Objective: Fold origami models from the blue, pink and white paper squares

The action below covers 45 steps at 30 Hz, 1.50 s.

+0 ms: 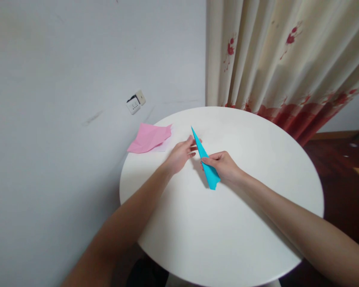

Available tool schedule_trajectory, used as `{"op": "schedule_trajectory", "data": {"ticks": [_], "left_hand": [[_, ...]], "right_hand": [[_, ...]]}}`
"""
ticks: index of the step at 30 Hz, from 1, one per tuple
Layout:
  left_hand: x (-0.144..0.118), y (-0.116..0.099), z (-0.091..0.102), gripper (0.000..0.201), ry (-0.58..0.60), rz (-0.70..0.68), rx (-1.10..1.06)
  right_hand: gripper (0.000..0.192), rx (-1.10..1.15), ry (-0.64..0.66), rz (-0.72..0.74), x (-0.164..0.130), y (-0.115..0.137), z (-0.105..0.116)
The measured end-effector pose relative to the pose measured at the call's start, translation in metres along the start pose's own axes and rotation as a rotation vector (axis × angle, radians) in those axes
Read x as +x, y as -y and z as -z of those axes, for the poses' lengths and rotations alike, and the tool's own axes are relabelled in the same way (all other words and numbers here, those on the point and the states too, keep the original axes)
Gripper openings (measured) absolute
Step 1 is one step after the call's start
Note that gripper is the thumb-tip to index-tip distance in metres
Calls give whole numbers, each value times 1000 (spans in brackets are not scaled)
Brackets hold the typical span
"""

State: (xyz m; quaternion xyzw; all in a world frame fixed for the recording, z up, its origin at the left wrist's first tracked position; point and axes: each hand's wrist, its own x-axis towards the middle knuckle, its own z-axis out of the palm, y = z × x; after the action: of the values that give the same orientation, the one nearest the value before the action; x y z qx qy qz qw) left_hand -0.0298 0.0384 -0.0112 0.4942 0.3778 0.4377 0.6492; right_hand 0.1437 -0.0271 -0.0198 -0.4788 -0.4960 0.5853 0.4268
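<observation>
A narrow folded piece of blue paper is held above the table by my right hand, thumb on top and fingers beneath. Its pointed tip aims away from me and slightly left; the wide near end has an uneven, notched edge. Close to the paper's left side is my left hand, fingers spread and some reaching behind the upper part of the paper. Whether those fingertips touch it I cannot tell.
The round white table stands against a pale wall with a socket. Creased pink paper lies at the table's far left edge, over a whitish sheet. A cream and red curtain hangs behind the table.
</observation>
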Motion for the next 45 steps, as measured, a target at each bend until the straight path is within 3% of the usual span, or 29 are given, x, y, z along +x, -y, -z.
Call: {"op": "schedule_trajectory", "data": {"ticks": [2, 6, 14, 21, 24, 27, 29, 33, 37, 45], "left_hand": [[-6, 6, -11, 45, 174, 56, 59], [-13, 14, -21, 36, 201, 31, 70], [-8, 4, -17, 29, 13, -37, 33], [10, -13, 15, 28, -276, -180, -97], [14, -15, 22, 25, -325, -194, -138], [11, -10, 15, 27, -258, -152, -91], [5, -5, 4, 31, -180, -109, -38], [-6, 6, -15, 35, -66, -76, 36], [-10, 12, -22, 32, -23, -49, 78], [0, 4, -7, 32, -143, -130, 84]], "right_hand": [[38, 35, -13, 41, 2, -1, -1], [39, 94, 10, 68, 4, -1, -2], [36, 80, 197, -44, -3, -1, -5], [33, 59, 235, -88, -1, -9, -5], [29, -24, 185, -97, 1, -6, 2], [31, -36, -28, -79, 2, 1, 7], [36, -4, -100, -43, 2, 6, 7], [45, -35, 6, 73, 1, 6, 2], [45, -84, 22, 81, 1, -1, -1], [42, -97, 127, 29, -2, -3, 0]]}}
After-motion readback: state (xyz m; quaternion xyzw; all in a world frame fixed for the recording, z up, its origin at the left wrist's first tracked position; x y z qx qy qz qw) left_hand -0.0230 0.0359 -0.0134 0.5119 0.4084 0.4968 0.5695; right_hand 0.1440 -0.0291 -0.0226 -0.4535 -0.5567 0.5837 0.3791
